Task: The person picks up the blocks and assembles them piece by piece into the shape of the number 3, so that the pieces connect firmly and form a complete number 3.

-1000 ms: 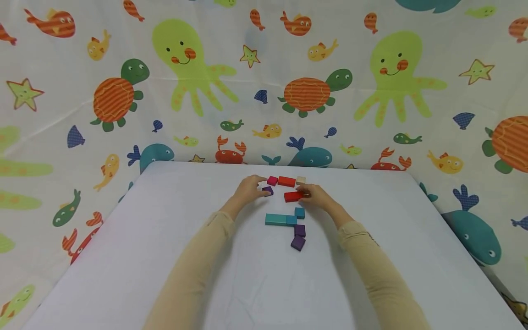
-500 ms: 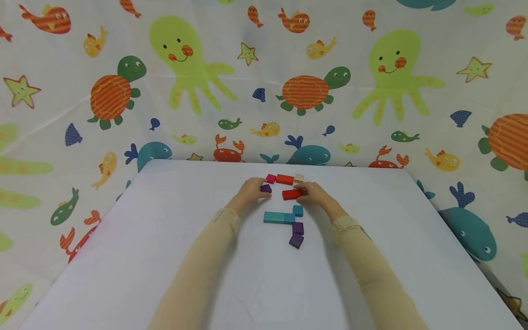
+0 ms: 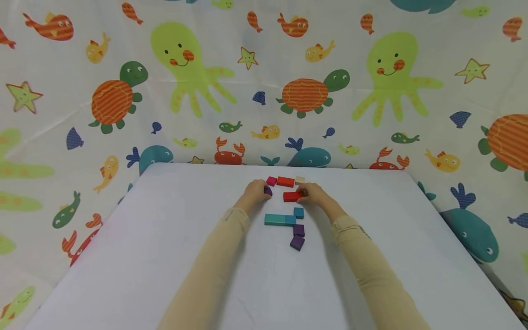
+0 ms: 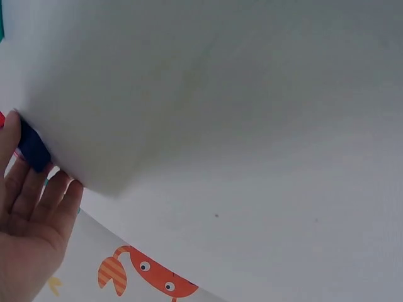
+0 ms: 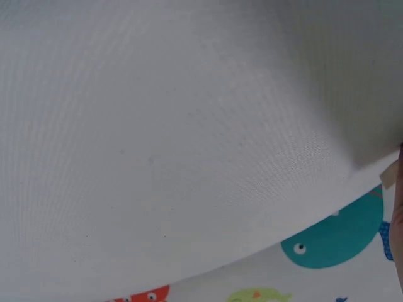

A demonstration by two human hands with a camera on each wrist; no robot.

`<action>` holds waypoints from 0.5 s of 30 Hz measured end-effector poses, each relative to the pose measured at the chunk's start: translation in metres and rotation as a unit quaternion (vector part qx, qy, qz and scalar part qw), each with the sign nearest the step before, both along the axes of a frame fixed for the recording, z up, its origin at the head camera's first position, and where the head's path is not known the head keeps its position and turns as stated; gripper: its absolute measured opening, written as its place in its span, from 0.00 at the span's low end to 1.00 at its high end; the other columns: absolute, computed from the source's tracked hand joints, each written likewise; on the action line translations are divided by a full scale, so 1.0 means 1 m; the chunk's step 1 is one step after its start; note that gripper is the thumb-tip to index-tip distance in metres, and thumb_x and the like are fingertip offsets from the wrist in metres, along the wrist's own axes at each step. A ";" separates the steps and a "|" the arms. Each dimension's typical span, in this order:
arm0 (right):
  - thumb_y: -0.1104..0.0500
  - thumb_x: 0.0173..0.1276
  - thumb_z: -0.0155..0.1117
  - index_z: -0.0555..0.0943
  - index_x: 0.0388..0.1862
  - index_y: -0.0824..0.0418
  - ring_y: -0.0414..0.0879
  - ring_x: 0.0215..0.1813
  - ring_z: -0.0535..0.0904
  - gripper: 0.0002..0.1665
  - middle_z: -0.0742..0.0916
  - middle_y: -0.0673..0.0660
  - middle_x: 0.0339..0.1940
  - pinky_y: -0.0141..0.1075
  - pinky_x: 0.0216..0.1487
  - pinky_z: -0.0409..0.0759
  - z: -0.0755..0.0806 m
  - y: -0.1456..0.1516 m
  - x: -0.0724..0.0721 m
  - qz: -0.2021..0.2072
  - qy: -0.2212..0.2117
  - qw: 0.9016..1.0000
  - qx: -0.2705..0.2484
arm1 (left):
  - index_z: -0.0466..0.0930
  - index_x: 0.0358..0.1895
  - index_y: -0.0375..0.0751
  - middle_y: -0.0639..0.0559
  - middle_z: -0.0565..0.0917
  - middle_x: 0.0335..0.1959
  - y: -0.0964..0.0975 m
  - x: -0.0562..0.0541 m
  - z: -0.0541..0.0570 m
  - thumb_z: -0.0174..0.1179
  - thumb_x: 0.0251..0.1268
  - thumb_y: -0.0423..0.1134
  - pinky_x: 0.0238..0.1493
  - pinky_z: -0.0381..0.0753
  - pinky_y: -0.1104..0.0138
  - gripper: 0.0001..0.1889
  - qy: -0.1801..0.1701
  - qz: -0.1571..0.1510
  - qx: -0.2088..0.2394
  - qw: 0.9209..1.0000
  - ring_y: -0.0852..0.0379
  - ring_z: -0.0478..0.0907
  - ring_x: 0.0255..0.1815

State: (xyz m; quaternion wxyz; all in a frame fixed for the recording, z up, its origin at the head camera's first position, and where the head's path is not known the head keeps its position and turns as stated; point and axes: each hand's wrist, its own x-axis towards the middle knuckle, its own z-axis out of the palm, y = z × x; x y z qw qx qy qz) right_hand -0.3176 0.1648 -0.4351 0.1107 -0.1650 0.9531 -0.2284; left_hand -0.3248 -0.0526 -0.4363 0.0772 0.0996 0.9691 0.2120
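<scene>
My left hand [image 3: 252, 195] pinches a small purple block [image 3: 268, 191] between thumb and fingers. That block looks dark blue in the left wrist view [image 4: 33, 146]. My right hand [image 3: 315, 195] grips the right end of a red block [image 3: 290, 197], which lies crosswise on the table; only the hand's edge shows in the right wrist view. Just behind them runs a row: a pink block [image 3: 271, 181], another red block [image 3: 285, 182] and a pale wooden block [image 3: 299, 180]. The right fingers partly cover the area in front of the pale block.
Nearer to me, a long teal block [image 3: 274, 220] joins a blue block [image 3: 290, 221], with a second blue block [image 3: 299, 212] behind. Two dark purple blocks [image 3: 299, 230] trail in front. The white table [image 3: 123, 256] ends at a sea-creature curtain [image 3: 255, 91].
The left hand has moved in slightly and its spread fingers have drawn together on the purple block, which has turned. The right hand stays on the red block. The head view shifts slightly.
</scene>
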 end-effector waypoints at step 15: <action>0.58 0.63 0.66 0.77 0.54 0.66 0.54 0.51 0.74 0.22 0.83 0.63 0.51 0.46 0.61 0.73 0.000 -0.002 0.001 -0.014 -0.010 1.000 -0.005 | 0.78 0.54 0.35 0.41 0.79 0.52 -0.003 0.003 -0.001 0.66 0.57 0.36 0.61 0.73 0.59 0.21 -0.018 0.027 0.054 0.998 0.47 0.73 0.55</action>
